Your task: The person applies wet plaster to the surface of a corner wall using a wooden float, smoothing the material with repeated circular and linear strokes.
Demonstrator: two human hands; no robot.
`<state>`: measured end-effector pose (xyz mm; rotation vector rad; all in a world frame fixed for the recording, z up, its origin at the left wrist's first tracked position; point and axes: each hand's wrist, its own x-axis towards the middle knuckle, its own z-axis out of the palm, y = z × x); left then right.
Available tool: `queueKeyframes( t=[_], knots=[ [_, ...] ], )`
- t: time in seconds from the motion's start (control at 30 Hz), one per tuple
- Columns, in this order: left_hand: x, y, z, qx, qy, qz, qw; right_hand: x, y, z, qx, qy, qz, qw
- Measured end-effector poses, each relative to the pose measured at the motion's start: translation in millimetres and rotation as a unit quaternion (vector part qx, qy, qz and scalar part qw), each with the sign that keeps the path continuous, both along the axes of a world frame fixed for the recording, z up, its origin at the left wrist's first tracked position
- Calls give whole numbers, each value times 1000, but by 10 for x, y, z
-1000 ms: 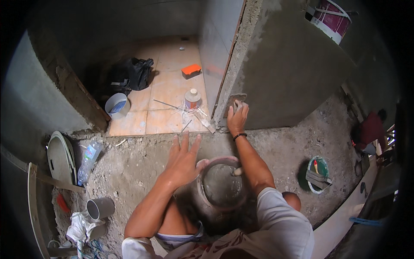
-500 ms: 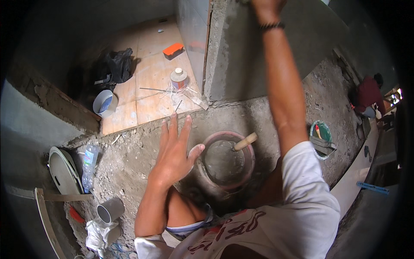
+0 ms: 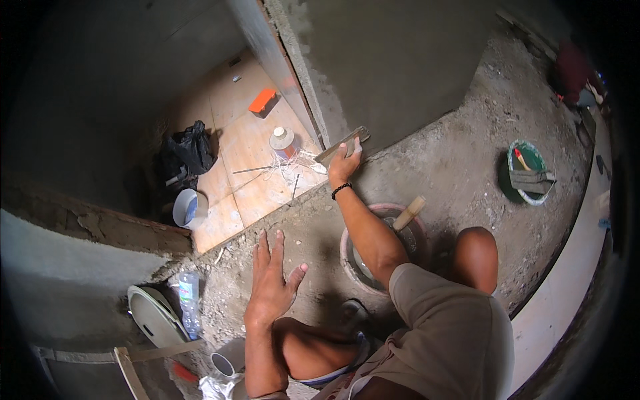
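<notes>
My right hand [image 3: 344, 165] reaches forward to the foot of the grey plastered wall [image 3: 400, 67], by its corner. Its fingers are closed on a flat, mortar-smeared wooden board [image 3: 360, 135], held slanted against the wall's lower edge. My left hand [image 3: 270, 280] hovers over the rubble floor, fingers stretched apart and holding nothing. Under my right forearm stands a round tub [image 3: 345, 257] of wet grey mortar, partly hidden by the arm. A tool's wooden handle [image 3: 409, 213] sticks up from it.
Past the doorway, a tiled floor [image 3: 227, 167] carries a can [image 3: 283, 141], an orange-topped box [image 3: 263, 101], a black bag [image 3: 193, 148] and a white bucket [image 3: 190, 208]. A green bucket [image 3: 512, 180] stands right. A plastic bottle [image 3: 189, 303] is at left. Another person [image 3: 575, 73] crouches far right.
My right hand has come down from high on the wall to its foot near the corner. My left hand stays spread. The view has turned and shifted.
</notes>
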<state>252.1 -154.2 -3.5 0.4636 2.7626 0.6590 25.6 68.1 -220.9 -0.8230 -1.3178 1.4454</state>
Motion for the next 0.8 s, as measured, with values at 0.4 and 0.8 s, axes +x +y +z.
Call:
queueKeyframes(
  t=[0.4, 0.8],
  knots=[
    [-91, 57, -86, -9, -1, -16, 1000, 45, 172, 618, 64, -26, 27, 997],
    [-240, 459, -244, -76, -32, -39, 996, 2, 117, 129, -270, 1, 70, 960]
  ],
)
